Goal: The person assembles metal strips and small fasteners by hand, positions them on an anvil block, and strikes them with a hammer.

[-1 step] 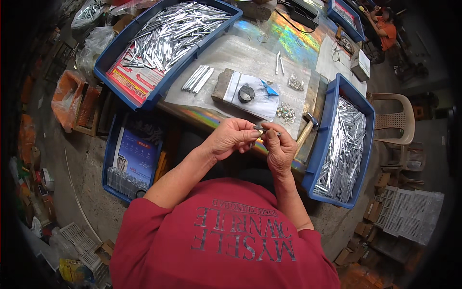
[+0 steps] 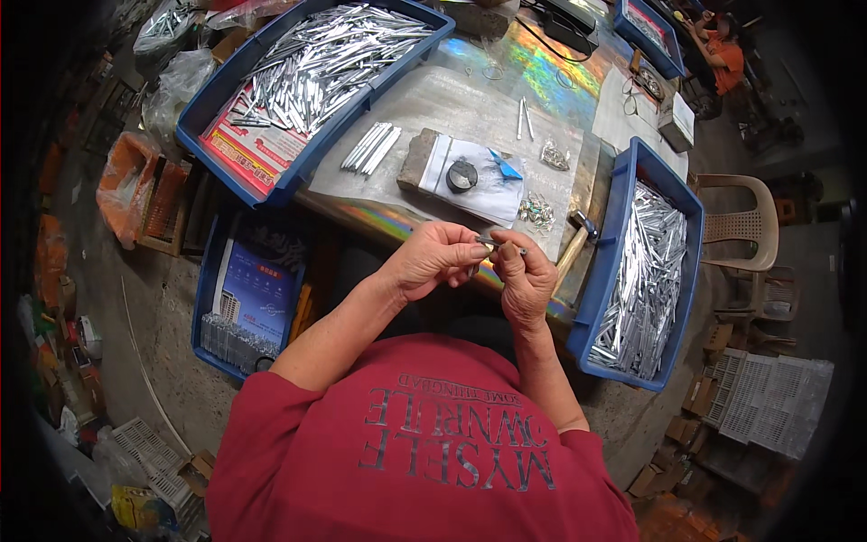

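Observation:
Near the table's front edge, my left hand [image 2: 435, 260] and my right hand [image 2: 526, 280] pinch a thin, dark metal rod [image 2: 495, 242] between them. Fingers hide most of the rod. Just beyond them a grey block [image 2: 417, 159] lies under folded white paper [image 2: 492, 200], with a small dark round pot [image 2: 461, 176] on top. To its right is a pile of small metal parts [image 2: 536, 213]. A wooden-handled hammer [image 2: 573, 248] lies beside my right hand. Several silver metal sticks [image 2: 371, 148] form a row left of the block.
A blue tray [image 2: 312, 154] of silver sticks stands at the far left, another blue tray [image 2: 589, 348] at the right. A lower blue bin [image 2: 203, 294] sits on the left. Beyond the right tray is a beige plastic chair [image 2: 768, 221]. A person in orange [image 2: 725, 63] sits far right.

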Motion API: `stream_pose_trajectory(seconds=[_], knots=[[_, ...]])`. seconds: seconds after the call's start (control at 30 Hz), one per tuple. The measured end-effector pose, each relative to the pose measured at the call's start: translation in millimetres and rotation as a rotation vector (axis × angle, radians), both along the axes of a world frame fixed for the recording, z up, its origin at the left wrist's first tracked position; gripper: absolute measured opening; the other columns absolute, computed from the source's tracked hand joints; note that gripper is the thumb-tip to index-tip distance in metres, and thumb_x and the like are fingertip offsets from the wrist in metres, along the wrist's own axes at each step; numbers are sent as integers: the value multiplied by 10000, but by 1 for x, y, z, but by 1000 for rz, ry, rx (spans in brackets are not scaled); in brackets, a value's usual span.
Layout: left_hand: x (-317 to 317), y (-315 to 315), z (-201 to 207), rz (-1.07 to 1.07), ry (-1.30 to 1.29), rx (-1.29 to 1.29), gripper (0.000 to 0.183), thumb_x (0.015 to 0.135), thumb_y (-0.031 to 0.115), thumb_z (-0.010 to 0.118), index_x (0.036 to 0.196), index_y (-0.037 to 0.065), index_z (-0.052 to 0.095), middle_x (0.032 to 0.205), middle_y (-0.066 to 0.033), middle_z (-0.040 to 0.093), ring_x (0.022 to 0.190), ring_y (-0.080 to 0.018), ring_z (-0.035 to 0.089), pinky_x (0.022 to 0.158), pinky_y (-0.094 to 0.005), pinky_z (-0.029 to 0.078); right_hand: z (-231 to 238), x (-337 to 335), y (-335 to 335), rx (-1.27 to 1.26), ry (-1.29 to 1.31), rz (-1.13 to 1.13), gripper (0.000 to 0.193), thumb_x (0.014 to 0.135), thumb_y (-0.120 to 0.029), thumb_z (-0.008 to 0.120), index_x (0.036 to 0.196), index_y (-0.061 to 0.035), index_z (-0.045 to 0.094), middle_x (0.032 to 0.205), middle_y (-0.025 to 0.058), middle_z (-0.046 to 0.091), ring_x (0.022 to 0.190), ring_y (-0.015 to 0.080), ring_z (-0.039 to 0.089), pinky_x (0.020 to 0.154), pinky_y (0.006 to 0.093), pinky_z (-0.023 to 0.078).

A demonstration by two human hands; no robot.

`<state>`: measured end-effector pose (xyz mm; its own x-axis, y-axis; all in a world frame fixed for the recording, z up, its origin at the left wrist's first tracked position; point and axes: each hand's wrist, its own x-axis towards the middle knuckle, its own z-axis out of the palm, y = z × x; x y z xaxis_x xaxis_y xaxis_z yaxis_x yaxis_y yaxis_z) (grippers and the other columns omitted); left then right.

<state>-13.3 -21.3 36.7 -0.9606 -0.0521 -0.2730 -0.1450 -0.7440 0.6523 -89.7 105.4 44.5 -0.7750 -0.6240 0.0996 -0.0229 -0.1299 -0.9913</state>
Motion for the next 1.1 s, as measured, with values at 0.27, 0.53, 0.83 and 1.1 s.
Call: stream_pose_trajectory(seconds=[0.27,0.53,0.83,1.1], knots=[[-1,0,-4,1,5,32,149,739,148,597,714,16,533,572,-17,486,453,-67,432,401,-167,339,0,-2,-1,95,228,-25,124,770,-93,557,854,-5,583,704,47,550,606,86,482,533,203,379],[-1,0,-5,-12,14,31,163,748,163,585,712,14,531,564,-27,488,450,-75,434,405,-174,343,3,-5,-4,76,452,-48,105,744,-60,574,839,-16,585,687,64,554,581,114,505,516,218,390],[-1,-1,-9,-26,13,19,171,758,167,574,681,22,528,557,-26,486,450,-76,432,405,-177,342,7,-6,-5,121,584,-60,89,730,-56,582,805,-8,575,675,89,552,581,166,532,517,244,409],[1,2,3,-51,-44,-521,160,764,161,569,703,14,554,549,-28,521,479,-98,470,434,-199,353,3,-3,-8,144,735,-93,66,736,-73,576,725,-13,550,612,89,525,517,208,508,464,286,390]])
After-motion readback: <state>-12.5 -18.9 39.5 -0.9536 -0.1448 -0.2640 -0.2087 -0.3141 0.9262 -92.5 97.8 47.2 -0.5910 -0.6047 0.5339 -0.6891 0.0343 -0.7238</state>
